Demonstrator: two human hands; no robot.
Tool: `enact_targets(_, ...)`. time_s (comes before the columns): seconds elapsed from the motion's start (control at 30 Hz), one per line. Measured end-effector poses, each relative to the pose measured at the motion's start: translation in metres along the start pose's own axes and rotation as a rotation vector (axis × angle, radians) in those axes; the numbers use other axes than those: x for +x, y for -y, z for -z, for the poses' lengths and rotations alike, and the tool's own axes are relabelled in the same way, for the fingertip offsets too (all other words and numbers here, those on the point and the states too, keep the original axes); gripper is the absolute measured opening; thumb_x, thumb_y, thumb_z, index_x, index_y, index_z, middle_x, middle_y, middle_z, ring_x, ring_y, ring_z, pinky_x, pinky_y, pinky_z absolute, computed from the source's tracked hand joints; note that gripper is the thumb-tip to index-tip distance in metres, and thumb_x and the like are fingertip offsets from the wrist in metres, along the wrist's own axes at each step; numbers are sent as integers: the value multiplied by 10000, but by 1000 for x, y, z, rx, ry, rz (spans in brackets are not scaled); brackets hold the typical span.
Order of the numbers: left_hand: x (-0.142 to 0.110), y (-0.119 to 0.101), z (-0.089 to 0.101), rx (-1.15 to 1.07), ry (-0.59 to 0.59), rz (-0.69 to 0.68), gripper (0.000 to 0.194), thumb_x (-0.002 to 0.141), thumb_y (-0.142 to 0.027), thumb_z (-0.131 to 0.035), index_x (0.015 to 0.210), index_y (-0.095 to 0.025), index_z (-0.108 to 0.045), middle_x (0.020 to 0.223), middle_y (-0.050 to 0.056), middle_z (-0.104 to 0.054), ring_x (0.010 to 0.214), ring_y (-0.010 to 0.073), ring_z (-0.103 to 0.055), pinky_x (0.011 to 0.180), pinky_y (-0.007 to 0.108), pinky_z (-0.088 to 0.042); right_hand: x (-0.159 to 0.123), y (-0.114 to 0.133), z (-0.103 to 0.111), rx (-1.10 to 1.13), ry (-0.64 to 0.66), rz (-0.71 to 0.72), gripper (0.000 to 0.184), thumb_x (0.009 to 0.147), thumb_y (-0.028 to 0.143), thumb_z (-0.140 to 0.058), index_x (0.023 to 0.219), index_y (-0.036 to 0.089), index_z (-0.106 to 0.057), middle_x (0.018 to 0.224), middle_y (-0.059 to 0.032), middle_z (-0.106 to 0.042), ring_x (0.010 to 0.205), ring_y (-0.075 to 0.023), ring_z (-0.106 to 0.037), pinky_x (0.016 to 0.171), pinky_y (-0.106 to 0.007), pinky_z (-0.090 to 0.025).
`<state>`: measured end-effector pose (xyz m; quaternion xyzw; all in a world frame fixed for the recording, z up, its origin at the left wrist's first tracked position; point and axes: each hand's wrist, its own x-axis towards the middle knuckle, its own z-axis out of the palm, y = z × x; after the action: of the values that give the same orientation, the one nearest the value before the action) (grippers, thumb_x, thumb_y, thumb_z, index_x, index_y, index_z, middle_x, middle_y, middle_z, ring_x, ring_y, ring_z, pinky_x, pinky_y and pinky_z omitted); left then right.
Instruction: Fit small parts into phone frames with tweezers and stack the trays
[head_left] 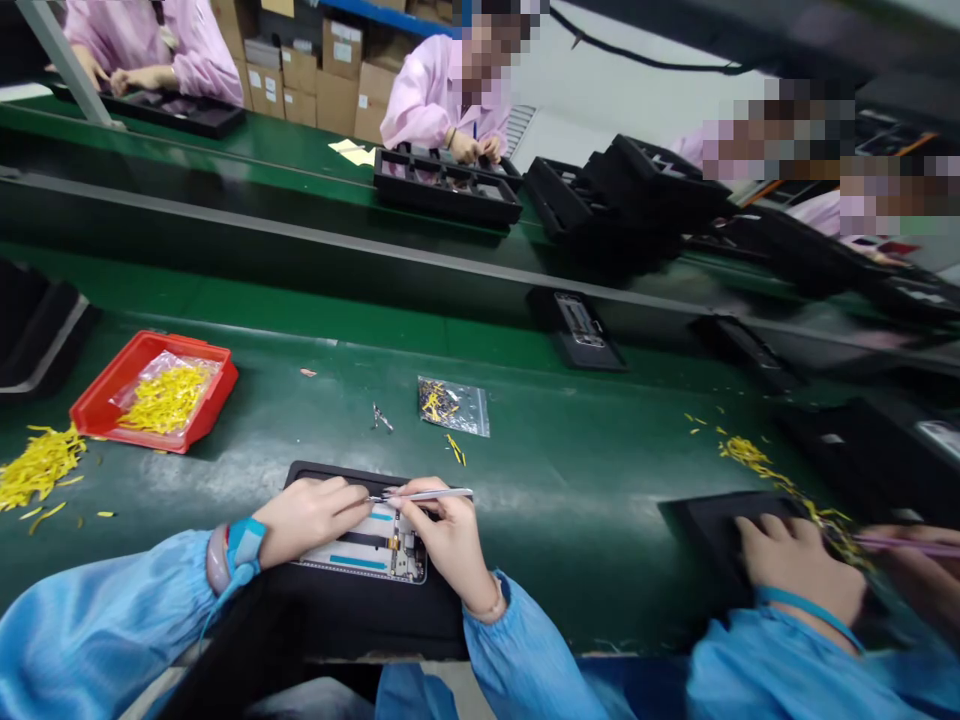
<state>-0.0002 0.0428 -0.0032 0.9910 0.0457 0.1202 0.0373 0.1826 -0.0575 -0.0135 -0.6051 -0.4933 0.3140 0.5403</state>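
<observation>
My left hand [311, 517] rests on the left side of an opened phone body [373, 545] that lies in a black tray [352, 600] at the near edge of the green bench; its fingers are curled and pinched together near the tip of the tweezers. Silver tweezers [431, 494] are held in my right hand [442, 535], lying level across the phone's top edge and pointing left. Both sleeves are blue, and the left wrist wears a blue strap [244, 545].
A red tray [154, 390] of yellow strips stands at left, with loose yellow strips [41, 465] beside it. A small clear bag [454, 405] lies mid-bench. A co-worker's hands [802, 570] work on a black tray at right. People in pink sit behind black trays [446, 185] across the conveyor.
</observation>
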Motion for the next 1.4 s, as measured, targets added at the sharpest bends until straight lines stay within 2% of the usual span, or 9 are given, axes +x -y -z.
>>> enact_targets(0.27,-1,-12,2,184,30,-96,282,924,-39,-350,1053,-82,-596,1032,86,-666,893,191,-598,666,261,-499,1,3,-2,68,-9,-60,99,788,262,-688,734,184,-660,720,-33,-716,629,-166,-708,585,-215,-576)
enact_targets(0.4,2,-13,2,147,26,-47,282,924,-36,-349,1028,-96,-604,988,66,-676,812,173,-608,631,257,-499,0,3,-1,68,-11,-73,132,786,309,-694,751,189,-649,726,-39,-725,640,-177,-711,601,-240,-589)
enact_targets(0.6,6,-8,2,58,-55,24,302,937,-30,-319,1038,-93,-597,974,49,-682,795,164,-612,665,255,-503,-3,3,1,131,-40,-124,186,768,371,-709,770,199,-638,754,-43,-730,692,-191,-721,648,-269,-610)
enact_targets(0.77,4,-8,2,58,-11,14,268,938,-50,-362,1061,-96,-596,999,57,-679,813,166,-599,697,256,-494,-4,3,2,174,-43,-143,177,761,357,-719,781,204,-632,763,-39,-736,715,-192,-725,662,-263,-610)
enact_targets(0.93,2,-9,3,61,-13,12,263,936,-55,-370,1055,-108,-599,1007,57,-676,815,168,-582,670,249,-492,-5,1,1,119,-39,-112,121,774,303,-708,780,203,-640,750,-34,-726,699,-183,-719,645,-252,-601)
enact_targets(1.13,3,-9,2,73,10,0,237,929,-69,-404,1074,-113,-587,1025,55,-669,795,165,-577,635,251,-502,-4,5,2,-44,-11,39,20,802,214,-664,787,202,-661,755,-45,-707,728,-188,-694,644,-273,-581)
enact_targets(1.3,6,-10,2,119,84,-14,269,920,-48,-399,1101,-111,-587,1045,64,-666,826,166,-581,691,267,-496,-5,6,1,0,-34,-6,51,810,245,-664,801,203,-637,760,-42,-708,715,-188,-708,644,-279,-595)
enact_targets(1.4,8,-11,2,134,91,-12,283,909,-32,-407,1110,-112,-590,1062,63,-667,835,167,-585,713,272,-483,-6,6,1,50,-110,5,77,811,262,-670,789,212,-616,750,-30,-691,721,-184,-709,644,-272,-596)
